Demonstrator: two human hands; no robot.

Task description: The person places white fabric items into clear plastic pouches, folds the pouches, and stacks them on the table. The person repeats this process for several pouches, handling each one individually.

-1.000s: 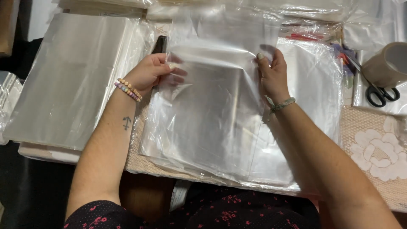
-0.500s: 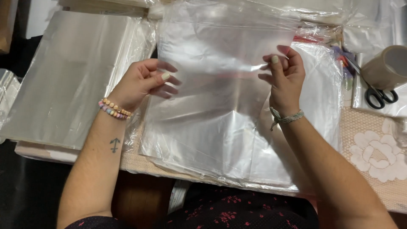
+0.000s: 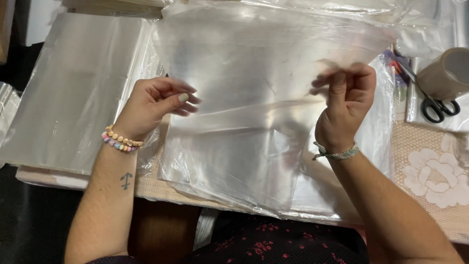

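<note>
I hold a large clear plastic bag (image 3: pixel 254 63) lifted and spread above a stack of the same clear bags (image 3: pixel 234 171) on the table. My left hand (image 3: pixel 156 105), with a bead bracelet on its wrist, pinches the bag's left edge. My right hand (image 3: pixel 344 105), wearing a woven wristband, pinches its right side; the fingers there are blurred by motion. The bag's lower part hangs down toward the stack.
Another pile of clear plastic sheets (image 3: pixel 73 93) lies at the left. Black-handled scissors (image 3: pixel 432 100) and a roll of tape (image 3: pixel 447 73) sit at the right, on a beige lace tablecloth (image 3: pixel 435 181). More plastic lies along the back.
The folded bag has been raised off the stack and opened out wide. Both hands moved apart and slightly toward me.
</note>
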